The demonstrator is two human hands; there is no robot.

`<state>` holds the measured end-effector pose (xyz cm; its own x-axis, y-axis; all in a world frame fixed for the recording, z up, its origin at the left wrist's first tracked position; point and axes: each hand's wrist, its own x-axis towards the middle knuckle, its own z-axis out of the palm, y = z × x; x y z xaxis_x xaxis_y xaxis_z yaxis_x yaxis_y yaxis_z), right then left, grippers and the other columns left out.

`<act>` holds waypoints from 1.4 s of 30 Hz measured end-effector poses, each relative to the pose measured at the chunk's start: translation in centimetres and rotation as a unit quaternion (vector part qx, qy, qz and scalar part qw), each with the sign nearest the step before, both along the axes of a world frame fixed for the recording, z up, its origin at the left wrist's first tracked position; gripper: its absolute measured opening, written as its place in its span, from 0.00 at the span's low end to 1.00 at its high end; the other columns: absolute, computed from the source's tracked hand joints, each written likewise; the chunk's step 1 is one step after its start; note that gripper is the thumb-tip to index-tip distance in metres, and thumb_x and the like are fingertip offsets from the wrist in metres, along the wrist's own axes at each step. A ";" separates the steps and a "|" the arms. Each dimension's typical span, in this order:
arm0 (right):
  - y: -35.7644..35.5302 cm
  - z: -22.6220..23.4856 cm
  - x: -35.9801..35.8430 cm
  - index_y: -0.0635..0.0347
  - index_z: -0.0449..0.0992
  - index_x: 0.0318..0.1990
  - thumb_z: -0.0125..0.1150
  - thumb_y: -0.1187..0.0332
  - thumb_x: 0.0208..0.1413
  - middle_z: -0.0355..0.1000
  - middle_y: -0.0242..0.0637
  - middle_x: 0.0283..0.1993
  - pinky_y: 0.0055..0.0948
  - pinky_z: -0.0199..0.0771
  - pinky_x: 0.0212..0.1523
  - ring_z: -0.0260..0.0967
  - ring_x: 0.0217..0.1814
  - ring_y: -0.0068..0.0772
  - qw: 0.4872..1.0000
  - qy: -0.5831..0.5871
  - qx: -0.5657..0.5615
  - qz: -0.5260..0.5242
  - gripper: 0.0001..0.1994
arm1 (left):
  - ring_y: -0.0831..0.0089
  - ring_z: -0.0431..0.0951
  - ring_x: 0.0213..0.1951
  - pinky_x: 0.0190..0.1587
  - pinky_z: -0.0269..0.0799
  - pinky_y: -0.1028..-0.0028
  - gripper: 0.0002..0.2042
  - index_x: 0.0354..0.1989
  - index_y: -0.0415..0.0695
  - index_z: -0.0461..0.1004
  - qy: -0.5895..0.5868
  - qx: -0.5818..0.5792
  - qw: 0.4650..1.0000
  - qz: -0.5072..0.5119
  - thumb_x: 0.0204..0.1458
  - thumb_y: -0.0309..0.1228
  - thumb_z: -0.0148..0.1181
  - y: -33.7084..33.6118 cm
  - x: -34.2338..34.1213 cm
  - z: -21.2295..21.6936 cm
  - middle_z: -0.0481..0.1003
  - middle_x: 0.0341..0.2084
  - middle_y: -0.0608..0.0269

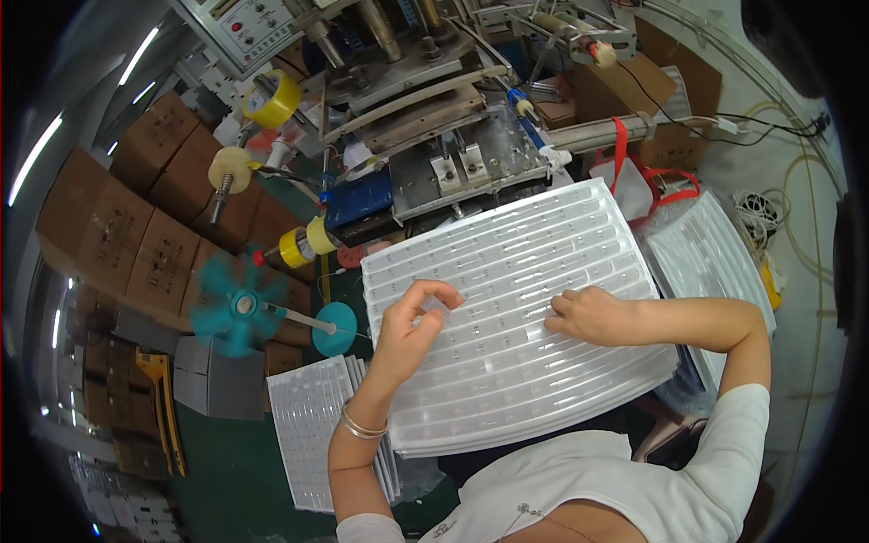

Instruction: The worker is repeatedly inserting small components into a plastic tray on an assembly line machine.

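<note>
A stack of white translucent plastic trays (520, 398) with long ribbed rows of small pockets lies before me. Over its left half my left hand (412, 330) is raised, wearing a bangle. Its fingers curve, with thumb and forefinger apart, and I see nothing held between them. On the right half, my right hand (587, 315) rests with bent fingers pressed together at a tray row. Whatever small thing those fingertips may hold is hidden. Small clear pieces seem to sit in the pockets; their kind is too small to tell.
Beyond the trays stands a metal press machine (462, 172) with yellow tape rolls (272, 100). A teal fan (243, 305) spins at left before stacked cardboard boxes (100, 222). More trays (308, 425) lean at lower left, and wrapped trays (711, 258) lie at right beside a red-handled bag (634, 181).
</note>
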<state>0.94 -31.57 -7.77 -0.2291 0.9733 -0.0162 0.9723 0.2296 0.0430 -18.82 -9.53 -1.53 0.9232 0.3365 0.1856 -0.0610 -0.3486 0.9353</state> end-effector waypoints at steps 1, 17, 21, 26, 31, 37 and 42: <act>0.2 0.1 0.1 0.58 0.69 0.37 0.58 0.72 0.44 0.66 0.42 0.34 0.33 0.76 0.27 0.72 0.35 0.40 0.999 0.040 0.014 -0.019 0.11 | 0.73 0.75 0.37 0.40 0.69 0.75 0.10 0.38 0.38 0.72 0.012 0.017 1.000 0.020 0.47 0.22 0.46 0.0 0.2 -0.1 0.77 0.36 0.60; 8.0 6.2 9.6 0.64 0.72 0.38 0.57 0.74 0.50 0.72 0.37 0.41 0.25 0.71 0.35 0.71 0.41 0.33 0.858 0.382 0.266 -0.215 0.08 | 0.60 0.74 0.37 0.37 0.71 0.64 0.19 0.51 0.48 0.72 -0.012 0.504 0.827 0.247 0.50 0.36 0.58 5.2 8.6 -1.4 0.71 0.43 0.55; 11.1 6.2 9.2 0.61 0.74 0.46 0.57 0.75 0.53 0.72 0.37 0.49 0.26 0.75 0.40 0.73 0.45 0.33 0.832 0.408 0.331 -0.179 0.12 | 0.61 0.74 0.33 0.31 0.70 0.64 0.21 0.51 0.53 0.74 -0.020 0.581 0.762 0.284 0.49 0.46 0.60 8.0 16.1 0.7 0.74 0.39 0.56; 16.1 5.2 10.2 0.58 0.73 0.47 0.61 0.73 0.52 0.74 0.38 0.45 0.31 0.76 0.38 0.74 0.43 0.42 0.824 0.312 0.436 -0.185 0.13 | 0.61 0.77 0.30 0.32 0.69 0.65 0.15 0.40 0.49 0.77 0.009 0.626 0.752 0.207 0.49 0.45 0.59 9.0 19.1 1.6 0.75 0.28 0.62; 20.3 5.3 9.6 0.55 0.75 0.44 0.63 0.67 0.50 0.75 0.36 0.41 0.35 0.74 0.42 0.73 0.41 0.42 0.848 0.149 0.475 -0.183 0.13 | 0.62 0.76 0.30 0.33 0.69 0.66 0.11 0.39 0.46 0.77 -0.096 0.522 0.827 0.185 0.47 0.34 0.64 6.1 13.3 0.9 0.75 0.29 0.61; 21.1 3.6 11.2 0.51 0.73 0.50 0.59 0.61 0.54 0.72 0.35 0.46 0.45 0.60 0.59 0.69 0.49 0.41 0.859 0.078 0.448 -0.236 0.16 | 0.65 0.73 0.27 0.29 0.67 0.69 0.15 0.44 0.46 0.75 -0.069 0.438 0.893 0.081 0.46 0.31 0.64 2.4 7.4 -1.1 0.74 0.31 0.64; 14.7 5.4 9.8 0.54 0.69 0.55 0.58 0.63 0.55 0.70 0.37 0.52 0.43 0.57 0.60 0.65 0.55 0.42 0.857 0.168 0.449 -0.189 0.20 | 0.68 0.74 0.25 0.27 0.66 0.73 0.16 0.44 0.44 0.74 -0.066 0.378 0.923 -0.016 0.45 0.28 0.65 -1.0 6.1 -1.3 0.75 0.31 0.64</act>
